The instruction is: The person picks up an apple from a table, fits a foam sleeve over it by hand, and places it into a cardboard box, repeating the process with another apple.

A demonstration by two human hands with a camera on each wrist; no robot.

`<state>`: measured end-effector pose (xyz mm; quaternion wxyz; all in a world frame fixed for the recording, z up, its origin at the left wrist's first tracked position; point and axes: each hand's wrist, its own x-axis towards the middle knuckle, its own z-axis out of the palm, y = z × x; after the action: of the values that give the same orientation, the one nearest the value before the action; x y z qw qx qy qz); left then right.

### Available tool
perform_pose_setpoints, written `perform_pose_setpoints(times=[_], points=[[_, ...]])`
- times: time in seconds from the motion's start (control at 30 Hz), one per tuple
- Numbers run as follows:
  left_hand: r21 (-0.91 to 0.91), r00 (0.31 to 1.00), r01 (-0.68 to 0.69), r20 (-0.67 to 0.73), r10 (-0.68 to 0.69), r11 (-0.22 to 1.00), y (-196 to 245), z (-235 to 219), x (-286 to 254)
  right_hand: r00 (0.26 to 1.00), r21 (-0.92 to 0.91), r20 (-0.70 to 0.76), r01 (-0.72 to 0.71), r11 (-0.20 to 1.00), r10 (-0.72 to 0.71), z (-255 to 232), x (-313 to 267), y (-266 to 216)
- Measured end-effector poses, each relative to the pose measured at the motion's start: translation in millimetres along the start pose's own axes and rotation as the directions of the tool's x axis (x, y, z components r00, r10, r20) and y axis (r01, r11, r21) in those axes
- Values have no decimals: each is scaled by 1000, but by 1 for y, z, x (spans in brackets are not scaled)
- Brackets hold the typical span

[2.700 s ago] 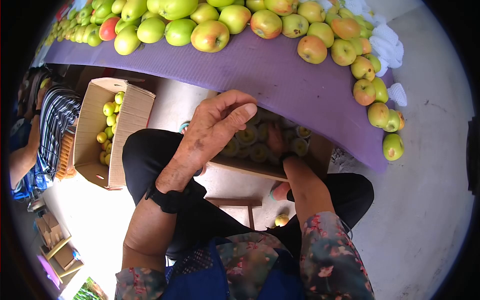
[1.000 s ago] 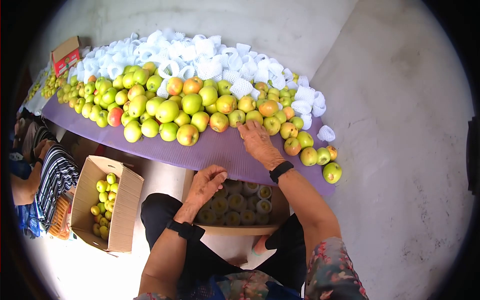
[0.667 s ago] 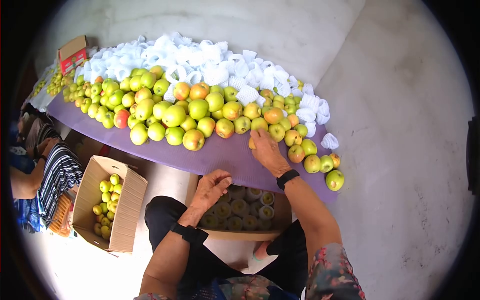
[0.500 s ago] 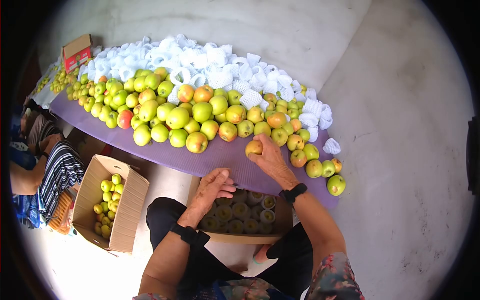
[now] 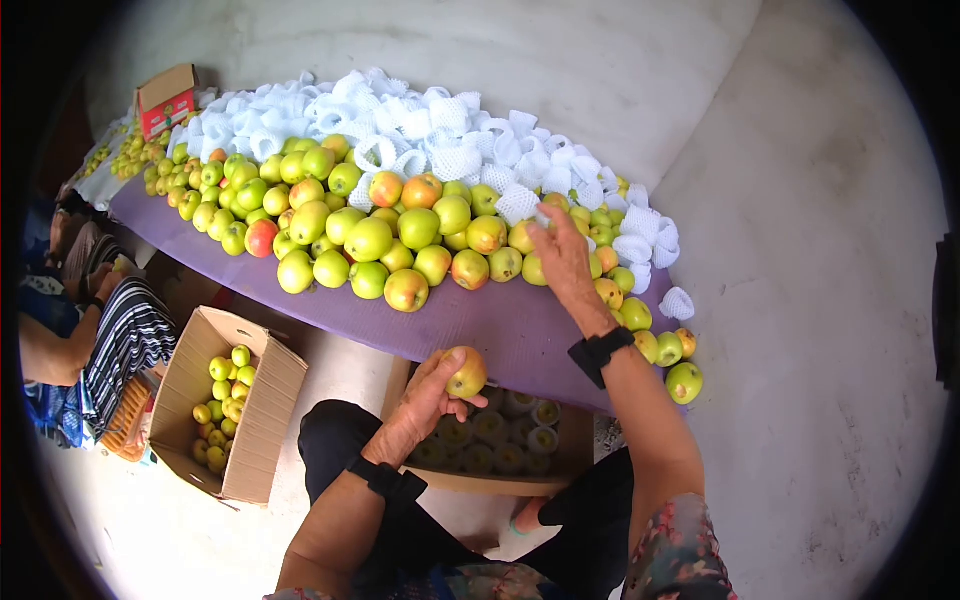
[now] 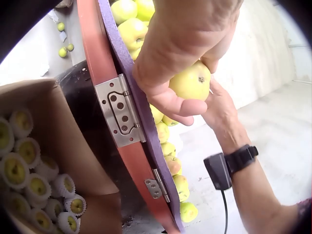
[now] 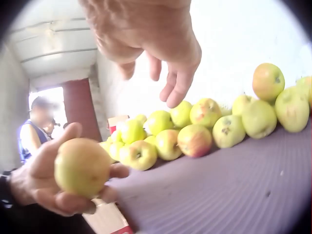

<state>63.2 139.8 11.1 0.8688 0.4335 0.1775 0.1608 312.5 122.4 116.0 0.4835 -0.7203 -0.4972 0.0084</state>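
A yellow-green apple with a red blush [image 5: 467, 373] is gripped by my left hand [image 5: 425, 395] in front of the purple table edge; the left wrist view shows fingers curled round the apple [image 6: 191, 82]. My right hand [image 5: 567, 258] is over the far side of the apple pile [image 5: 370, 240], close to the white foam nets [image 5: 518, 203]. In the right wrist view my right hand [image 7: 151, 41] hangs above the row of apples [image 7: 194, 140], fingers loosely bent, holding nothing.
Below the table edge stands a carton [image 5: 500, 484] of netted apples. An open cardboard box [image 5: 262, 420] with loose apples is at the left, near a seated person in striped clothing [image 5: 130, 320]. A red box [image 5: 167, 103] stands at the back left.
The apple that my right hand held has passed into my left hand. My right hand has moved away, up and to the right, towards the foam nets.
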Motion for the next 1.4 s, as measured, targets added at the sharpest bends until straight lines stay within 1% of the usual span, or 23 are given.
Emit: perform_pose_setpoints(times=[0.03,0.07,0.1,0.17,0.2,0.27,0.3,0.37,0.4,0.5,0.6,0.7,0.8,0.9,0.97,1.0,1.03,1.1,1.13,1.2,1.3,1.4], points=[[11,1000,-7,-11,7,1000,-1,-1,0,992,-116,-84,84,990,-94,4,19,16],[24,1000,-12,-25,13,1000,-1,-2,0,969,-233,-158,153,960,-192,9,35,31],[50,999,-27,-44,30,998,1,1,-1,964,-251,-170,158,955,-204,15,49,43],[26,999,-33,-37,34,999,4,-3,-1,953,-286,-195,172,943,-233,24,71,58],[14,999,-37,-32,38,999,6,-5,-1,974,-280,-162,106,954,-155,27,76,57],[-16,998,-1,-70,0,1000,12,-4,-4,996,-280,-93,-30,959,4,30,84,58],[-32,996,18,-86,-20,999,14,-3,-5,984,-273,-101,-171,947,149,35,88,64],[-45,994,43,-96,-47,998,13,-6,-5,985,-169,-75,-167,971,156,37,93,77],[-50,993,57,-100,-61,997,12,-8,-5,985,-117,-63,-166,979,160,35,93,76],[-29,986,26,-163,-31,999,7,-7,-3,986,-238,-18,-163,957,164,28,91,72],[-1,991,-46,-127,46,999,4,-7,0,979,-114,77,-178,977,188,20,80,68],[-4,993,-61,-100,60,998,7,-5,-1,972,-74,88,-214,974,220,10,68,53],[-16,992,-98,-81,97,995,2,-4,-2,990,-107,63,-123,987,130,-3,48,40],[-37,981,-180,-80,177,983,12,0,-2,991,62,130,31,998,-39,-26,14,11],[-46,979,-196,-71,192,980,12,-3,0,973,193,229,-27,981,-18,-35,-6,7],[-55,978,-198,-71,194,979,9,-5,0,959,254,283,-69,965,-6,-39,-20,4],[-63,976,-214,-54,211,975,8,-6,1,946,254,325,-86,963,-1,-45,-35,-6],[-71,976,-215,-65,210,974,8,-5,0,911,261,413,-116,958,-3,-54,-61,-32],[-70,975,-213,-73,208,975,8,-5,0,876,263,483,-152,953,6,-58,-73,-42],[-97,979,-203,-44,200,974,9,-7,0,789,264,614,-227,938,18,-65,-97,-55],[-167,979,-199,4,202,966,9,-7,0,639,255,767,-389,885,59,-68,-127,-66],[-276,976,-174,81,203,945,10,-3,-2,505,180,862,-378,908,39,-57,-146,-70]])
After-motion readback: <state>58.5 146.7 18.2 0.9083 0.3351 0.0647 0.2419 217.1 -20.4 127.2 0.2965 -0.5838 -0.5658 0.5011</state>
